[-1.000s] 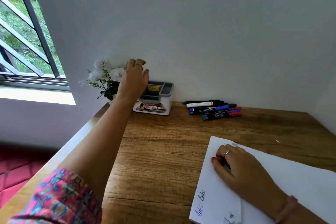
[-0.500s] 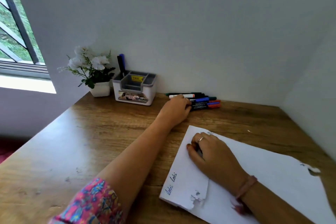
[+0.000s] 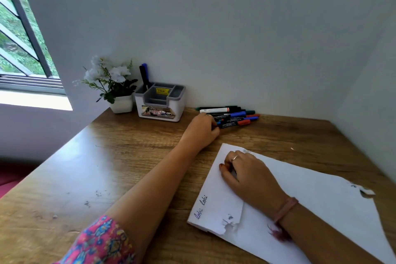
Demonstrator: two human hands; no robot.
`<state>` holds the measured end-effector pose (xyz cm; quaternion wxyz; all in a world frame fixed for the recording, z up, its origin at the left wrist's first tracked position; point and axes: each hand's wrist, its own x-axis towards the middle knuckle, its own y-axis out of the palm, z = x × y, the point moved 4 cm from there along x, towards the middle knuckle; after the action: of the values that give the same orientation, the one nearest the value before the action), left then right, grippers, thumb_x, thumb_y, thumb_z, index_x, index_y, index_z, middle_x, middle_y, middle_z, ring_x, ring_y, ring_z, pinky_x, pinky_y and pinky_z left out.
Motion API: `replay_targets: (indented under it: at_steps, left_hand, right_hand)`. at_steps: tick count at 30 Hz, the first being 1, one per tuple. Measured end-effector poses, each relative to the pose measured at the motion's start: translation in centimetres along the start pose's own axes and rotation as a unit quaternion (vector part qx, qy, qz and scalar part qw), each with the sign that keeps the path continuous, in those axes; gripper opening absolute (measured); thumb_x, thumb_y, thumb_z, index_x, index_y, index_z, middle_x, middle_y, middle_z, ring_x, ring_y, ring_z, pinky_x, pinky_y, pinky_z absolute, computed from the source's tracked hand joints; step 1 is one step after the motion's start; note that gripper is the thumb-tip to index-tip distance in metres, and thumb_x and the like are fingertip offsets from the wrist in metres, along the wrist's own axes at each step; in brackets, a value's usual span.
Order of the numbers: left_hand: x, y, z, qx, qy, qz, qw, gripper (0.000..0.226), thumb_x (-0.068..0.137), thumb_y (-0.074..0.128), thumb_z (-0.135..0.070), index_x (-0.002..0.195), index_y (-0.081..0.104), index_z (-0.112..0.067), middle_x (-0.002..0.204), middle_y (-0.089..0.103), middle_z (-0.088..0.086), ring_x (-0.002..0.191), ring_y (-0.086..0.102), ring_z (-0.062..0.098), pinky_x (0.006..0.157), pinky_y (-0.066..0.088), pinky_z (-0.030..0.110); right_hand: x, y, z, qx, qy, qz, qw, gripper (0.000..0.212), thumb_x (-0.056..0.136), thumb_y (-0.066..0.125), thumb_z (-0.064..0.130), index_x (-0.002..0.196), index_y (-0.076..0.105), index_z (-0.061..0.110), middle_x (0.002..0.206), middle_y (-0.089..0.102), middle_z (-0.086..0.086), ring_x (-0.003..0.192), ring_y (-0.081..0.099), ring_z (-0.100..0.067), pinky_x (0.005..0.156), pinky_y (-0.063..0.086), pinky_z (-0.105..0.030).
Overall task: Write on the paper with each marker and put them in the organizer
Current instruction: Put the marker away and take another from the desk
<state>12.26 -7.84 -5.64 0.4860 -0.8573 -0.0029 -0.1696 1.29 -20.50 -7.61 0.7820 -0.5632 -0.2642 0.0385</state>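
Observation:
A pile of markers (image 3: 233,114) lies against the back wall. My left hand (image 3: 200,132) reaches to the pile's left end, and its fingers close on the tip of the nearest black marker with a red cap (image 3: 234,123), which still lies on the table. My right hand (image 3: 248,174) rests palm down on the white paper (image 3: 310,201), near its top left corner. Blue handwriting (image 3: 201,207) runs along the paper's left edge. The white and grey organizer (image 3: 160,111) stands left of the pile, with a black and a blue marker (image 3: 144,75) upright in its back left compartment.
A small white pot of white flowers (image 3: 120,104) sits left of the organizer in the corner. A window (image 3: 19,34) is at the far left. Walls close the wooden table (image 3: 102,167) at the back and right. The paper's lower corners are torn.
My left hand left the organizer, where two markers now stand, and moved right to the marker pile, where it has closed on the nearest marker. My right hand stayed on the paper.

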Motion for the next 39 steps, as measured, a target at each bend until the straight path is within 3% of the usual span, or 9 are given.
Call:
replay_targets:
  at_steps: [6,11,18,24,28,31,36,39]
  left_hand:
    - [-3.6,-4.1,1.2,-0.233,-0.089,-0.124,0.96,0.019,0.087,0.064,-0.029,0.098,0.066,-0.014,0.087,0.067,-0.004,0.075,0.06,0.005,0.066,0.047,0.016]
    - [-6.3,-7.3,2.3,-0.358,-0.133,-0.202,0.902,0.021,0.085,0.067,-0.031,0.096,0.07,-0.014,0.083,0.07,-0.002,0.075,0.063,0.006,0.068,0.05,0.017]
    - [-9.9,-9.8,2.1,-0.476,-0.105,-0.251,0.837,0.015,0.086,0.067,-0.023,0.093,0.07,-0.01,0.084,0.072,0.003,0.077,0.066,0.01,0.072,0.054,0.018]
    - [-10.3,-11.5,1.0,-0.467,-0.066,-0.229,0.852,0.019,0.085,0.068,-0.022,0.095,0.069,-0.006,0.087,0.071,0.008,0.077,0.064,0.011,0.074,0.055,0.022]
    - [-10.5,-11.0,0.2,-0.494,-0.068,-0.195,0.845,0.017,0.084,0.069,-0.021,0.092,0.07,-0.007,0.078,0.071,0.0,0.07,0.063,0.006,0.07,0.052,0.018]
    - [-10.8,-10.1,-1.1,-0.506,-0.052,-0.144,0.849,0.012,0.084,0.069,-0.02,0.089,0.07,-0.009,0.074,0.07,-0.004,0.068,0.064,0.004,0.066,0.05,0.016]
    - [-11.0,-8.8,-2.5,-0.538,-0.032,-0.075,0.839,0.014,0.085,0.068,-0.021,0.093,0.07,-0.01,0.075,0.07,-0.004,0.069,0.064,0.005,0.066,0.051,0.018]
    - [-11.1,-7.8,-2.8,-0.527,-0.052,0.018,0.848,0.024,0.09,0.06,-0.031,0.095,0.066,-0.009,0.08,0.07,0.002,0.075,0.067,0.013,0.073,0.056,0.025]
  right_hand:
    - [0.1,-0.2,0.0,-0.013,0.012,0.008,1.0,0.028,0.095,0.039,0.042,0.09,0.055,0.02,0.085,0.058,0.003,0.081,0.051,-0.012,0.07,0.04,-0.025]
    - [0.0,-0.4,0.2,-0.01,0.024,0.02,0.999,0.027,0.094,0.04,0.041,0.084,0.053,0.019,0.078,0.055,0.003,0.076,0.049,-0.013,0.065,0.035,-0.025]
    - [0.1,-0.8,0.7,-0.013,0.024,0.02,0.999,0.024,0.094,0.041,0.04,0.087,0.052,0.02,0.077,0.049,0.006,0.076,0.047,-0.011,0.066,0.03,-0.022]
    - [0.5,-1.6,0.7,0.022,0.054,0.046,0.997,0.021,0.092,0.049,0.041,0.09,0.057,0.022,0.078,0.055,0.007,0.071,0.052,-0.008,0.057,0.033,-0.015]
    - [1.1,-3.9,1.6,0.207,0.066,-0.045,0.975,0.029,0.086,0.057,0.044,0.081,0.059,0.016,0.068,0.057,0.005,0.063,0.053,-0.012,0.058,0.041,-0.026]
    - [1.0,-4.5,3.1,0.349,0.1,-0.021,0.931,0.046,0.072,0.053,0.061,0.09,0.062,0.02,0.08,0.065,-0.011,0.07,0.056,-0.017,0.067,0.048,-0.037]
    - [0.5,-4.8,5.0,0.376,0.069,0.066,0.922,0.029,0.075,0.055,0.05,0.09,0.065,0.028,0.088,0.07,-0.005,0.083,0.065,-0.012,0.075,0.052,-0.024]
    - [0.3,-5.0,4.9,0.407,0.074,0.052,0.909,0.018,0.082,0.055,0.041,0.089,0.065,0.028,0.077,0.068,0.009,0.069,0.061,-0.001,0.063,0.046,-0.016]
